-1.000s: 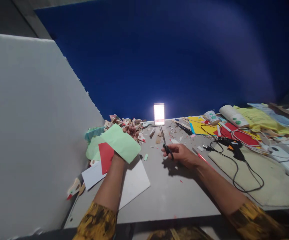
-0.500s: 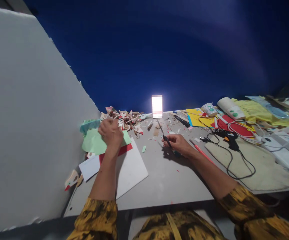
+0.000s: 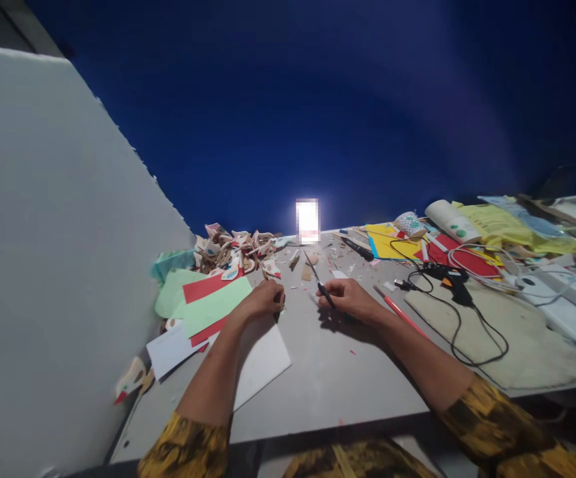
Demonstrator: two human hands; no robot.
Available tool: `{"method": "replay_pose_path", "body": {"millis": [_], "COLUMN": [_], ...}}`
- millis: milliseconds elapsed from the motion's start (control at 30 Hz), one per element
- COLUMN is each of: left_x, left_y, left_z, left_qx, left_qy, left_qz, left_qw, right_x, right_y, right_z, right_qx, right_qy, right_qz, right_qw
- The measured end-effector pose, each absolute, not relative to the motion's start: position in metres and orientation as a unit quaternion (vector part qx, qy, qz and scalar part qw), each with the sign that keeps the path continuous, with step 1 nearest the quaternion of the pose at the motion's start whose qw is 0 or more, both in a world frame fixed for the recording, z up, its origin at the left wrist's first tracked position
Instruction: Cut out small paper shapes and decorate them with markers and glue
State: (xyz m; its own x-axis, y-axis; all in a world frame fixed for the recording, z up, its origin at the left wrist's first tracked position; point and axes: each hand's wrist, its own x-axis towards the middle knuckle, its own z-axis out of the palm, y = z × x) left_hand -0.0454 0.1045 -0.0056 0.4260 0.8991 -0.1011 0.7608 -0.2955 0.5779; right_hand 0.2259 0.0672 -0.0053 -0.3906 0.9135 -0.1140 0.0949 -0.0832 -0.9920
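Note:
My right hand [image 3: 345,297] holds a pair of scissors [image 3: 324,292] by the black handles, with the blades pointing away from me. My left hand [image 3: 265,299] is low over the table, its fingertips bent together on a small green paper scrap [image 3: 282,310], which they mostly cover. Beneath and left of that forearm lie a light green sheet [image 3: 218,307], red paper [image 3: 202,289] and a white sheet [image 3: 262,365]. Just beyond my left hand is a heap of painted cut-out pieces [image 3: 232,252], pale with red and brown parts.
On the right are a red pencil [image 3: 402,312], a black glue gun [image 3: 454,282] with its cord, a beige board [image 3: 527,345], a white cable and a yellow folder [image 3: 387,242]. A black marker [image 3: 357,249] and small scraps lie at the back. A white panel [image 3: 58,252] stands left.
My left hand has moved right, off the green sheet and down to the small green scrap. Red paper now shows around the sheet. My right hand keeps the scissors in nearly the same place.

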Motion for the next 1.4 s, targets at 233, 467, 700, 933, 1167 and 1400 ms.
{"method": "replay_pose_path", "body": {"millis": [233,467,700,933,1167,1400], "left_x": [-0.023,0.016,0.03,0.037,0.037,0.032], "left_y": [0.093,0.081,0.072,0.069,0.066,0.066], "left_z": [0.004,-0.001,0.0,-0.001,0.004,-0.002], "left_qx": [0.737,0.508,0.493,0.502,0.458,0.427], "left_qy": [0.499,0.43,0.459,0.444,0.383,0.37], "left_qz": [0.267,0.4,0.416,0.42,0.425,0.342], "left_qw": [0.371,0.63,0.61,0.612,0.68,0.751], "right_x": [0.225,0.218,0.216,0.215,0.216,0.219], "right_y": [0.069,0.069,0.069,0.072,0.069,0.066], "right_z": [-0.009,-0.012,-0.014,-0.021,-0.017,-0.012], "right_qx": [-0.372,-0.439,-0.414,-0.414,-0.41,-0.423], "right_qy": [-0.517,-0.498,-0.524,-0.572,-0.585,-0.617], "right_qz": [0.637,0.593,0.569,0.507,0.487,0.412], "right_qw": [0.433,0.456,0.479,0.495,0.503,0.52]}}
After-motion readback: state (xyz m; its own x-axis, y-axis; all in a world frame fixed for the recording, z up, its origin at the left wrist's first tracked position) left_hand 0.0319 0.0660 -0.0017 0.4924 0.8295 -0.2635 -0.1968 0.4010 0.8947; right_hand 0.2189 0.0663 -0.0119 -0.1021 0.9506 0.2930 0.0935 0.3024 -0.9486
